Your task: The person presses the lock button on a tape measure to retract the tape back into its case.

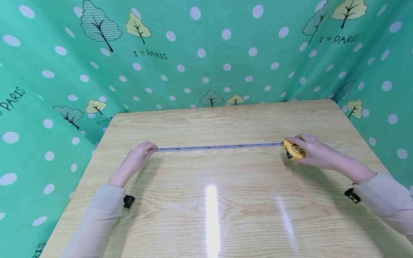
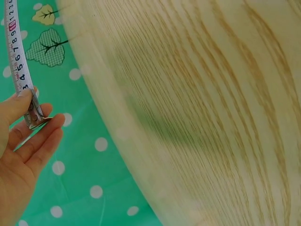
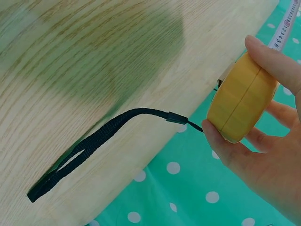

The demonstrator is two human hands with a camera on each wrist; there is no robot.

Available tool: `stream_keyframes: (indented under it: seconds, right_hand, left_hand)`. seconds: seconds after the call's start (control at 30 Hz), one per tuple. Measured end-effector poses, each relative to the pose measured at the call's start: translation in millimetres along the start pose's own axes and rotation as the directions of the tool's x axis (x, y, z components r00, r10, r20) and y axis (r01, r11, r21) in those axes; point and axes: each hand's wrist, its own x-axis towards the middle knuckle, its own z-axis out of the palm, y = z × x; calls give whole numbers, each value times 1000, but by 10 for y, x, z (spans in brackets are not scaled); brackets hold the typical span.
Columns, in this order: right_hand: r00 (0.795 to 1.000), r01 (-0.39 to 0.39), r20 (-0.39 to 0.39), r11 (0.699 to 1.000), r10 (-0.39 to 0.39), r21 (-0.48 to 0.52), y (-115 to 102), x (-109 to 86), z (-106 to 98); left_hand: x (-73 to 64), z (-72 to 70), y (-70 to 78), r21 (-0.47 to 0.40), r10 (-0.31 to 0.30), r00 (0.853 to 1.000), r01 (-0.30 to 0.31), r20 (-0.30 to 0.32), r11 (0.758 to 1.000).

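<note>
A yellow tape measure (image 1: 294, 150) is held in my right hand (image 1: 314, 152), thumb and fingers round its case in the right wrist view. Its white blade (image 1: 222, 146) runs out straight to the left across the head view. At the far end my left hand (image 1: 137, 157) pinches the blade between thumb and fingers, close to the metal end hook (image 2: 40, 123) in the left wrist view. From the case a black wrist strap (image 3: 113, 127) hangs in a loop, its far end over the wooden surface in the right wrist view.
Beneath both hands stretches a light wooden table (image 1: 180, 200), with a bright light reflection near its front. Green dotted cloth (image 1: 206, 64) printed with trees hangs behind and along both sides. A small black device (image 1: 128, 201) sits at the left wrist.
</note>
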Motion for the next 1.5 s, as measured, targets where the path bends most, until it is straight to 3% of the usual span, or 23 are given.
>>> stream_keyframes:
  seconds: [1.5]
  right_hand:
    - [1000, -10, 19, 1000, 10, -3, -54, 81, 41]
  left_hand:
    - [99, 43, 144, -11, 29, 1000, -29, 8, 1000]
